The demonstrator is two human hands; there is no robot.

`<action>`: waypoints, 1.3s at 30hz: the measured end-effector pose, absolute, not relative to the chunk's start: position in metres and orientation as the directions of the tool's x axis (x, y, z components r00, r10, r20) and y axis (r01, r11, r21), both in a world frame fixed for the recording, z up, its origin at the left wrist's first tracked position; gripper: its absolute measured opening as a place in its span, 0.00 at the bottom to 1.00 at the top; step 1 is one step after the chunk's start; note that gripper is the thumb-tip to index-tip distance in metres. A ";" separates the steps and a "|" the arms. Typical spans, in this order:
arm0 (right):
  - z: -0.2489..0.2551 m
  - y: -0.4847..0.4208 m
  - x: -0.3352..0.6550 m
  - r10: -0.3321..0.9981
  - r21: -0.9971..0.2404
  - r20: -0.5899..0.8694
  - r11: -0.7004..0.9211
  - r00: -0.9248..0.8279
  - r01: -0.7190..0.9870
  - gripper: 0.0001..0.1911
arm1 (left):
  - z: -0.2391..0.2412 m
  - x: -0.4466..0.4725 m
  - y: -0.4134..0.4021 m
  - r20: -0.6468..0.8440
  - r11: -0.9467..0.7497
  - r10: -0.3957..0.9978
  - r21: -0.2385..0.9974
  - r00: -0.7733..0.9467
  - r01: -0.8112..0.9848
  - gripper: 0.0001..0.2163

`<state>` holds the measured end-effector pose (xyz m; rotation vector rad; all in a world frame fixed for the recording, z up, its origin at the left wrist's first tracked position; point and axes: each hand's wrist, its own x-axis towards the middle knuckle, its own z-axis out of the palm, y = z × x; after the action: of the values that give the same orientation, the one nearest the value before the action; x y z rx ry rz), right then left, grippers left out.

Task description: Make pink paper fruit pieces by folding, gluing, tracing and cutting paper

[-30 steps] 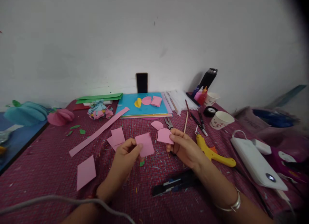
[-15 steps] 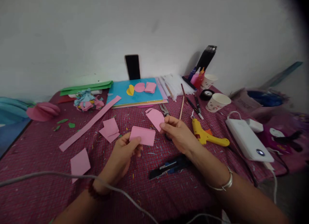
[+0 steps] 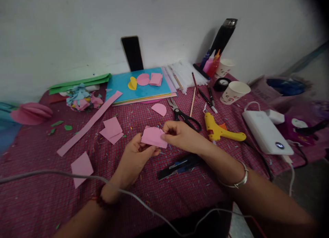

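Observation:
My left hand (image 3: pixel 136 159) grips a folded pink paper piece (image 3: pixel 163 145) from its left side, thumb near its lower edge. On top of it lies a pink half-circle of paper (image 3: pixel 152 134), whose right end my right hand (image 3: pixel 177 137) pinches between thumb and fingers. The two pieces overlap, so their exact outlines are partly hidden. Just beyond my hands another pink half-circle (image 3: pixel 159 109) rests on the cloth. Open-bladed black scissors (image 3: pixel 182 114) lie beside it, near my right hand.
A cutter knife (image 3: pixel 177 166) lies below my hands. To the right are a yellow glue gun (image 3: pixel 218 128), a white power bank (image 3: pixel 267 132) and paper cups (image 3: pixel 235 93). Pink squares (image 3: pixel 112 130) and a strip (image 3: pixel 89 123) are left. A cable (image 3: pixel 108 183) crosses in front.
My right hand has brought the half-circle leftward and down onto the folded piece in my left hand. The scissors and the other half-circle show more fully. The view has tilted down.

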<state>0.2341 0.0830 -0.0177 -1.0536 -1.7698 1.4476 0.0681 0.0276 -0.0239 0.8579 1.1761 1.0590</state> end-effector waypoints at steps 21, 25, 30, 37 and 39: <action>-0.025 0.081 0.230 0.876 -0.955 -0.017 0.129 -0.482 0.268 0.10 | -0.025 0.070 0.026 -0.339 0.324 0.941 0.902 -0.003 -0.285 0.09; -0.026 0.081 0.230 0.876 -0.957 -0.026 0.117 -0.481 0.265 0.09 | -0.025 0.068 0.027 -0.358 0.333 0.934 0.871 -0.003 -0.361 0.06; -0.028 0.081 0.230 0.876 -0.953 0.010 0.156 -0.482 0.262 0.09 | -0.025 0.071 0.029 -0.390 0.352 0.920 0.867 -0.041 -0.352 0.10; -0.029 0.082 0.228 0.874 -0.953 -0.005 0.143 -0.486 0.267 0.08 | -0.026 0.071 0.031 -0.396 0.342 0.915 0.861 -0.073 -0.376 0.08; -0.028 0.082 0.228 0.873 -0.952 0.004 0.153 -0.488 0.266 0.08 | -0.025 0.071 0.031 -0.389 0.332 0.918 0.860 -0.077 -0.388 0.07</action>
<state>0.2283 0.0819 -0.0284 -1.0835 -1.8534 1.3458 0.0709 0.0306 -0.0251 0.5842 1.1892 1.1878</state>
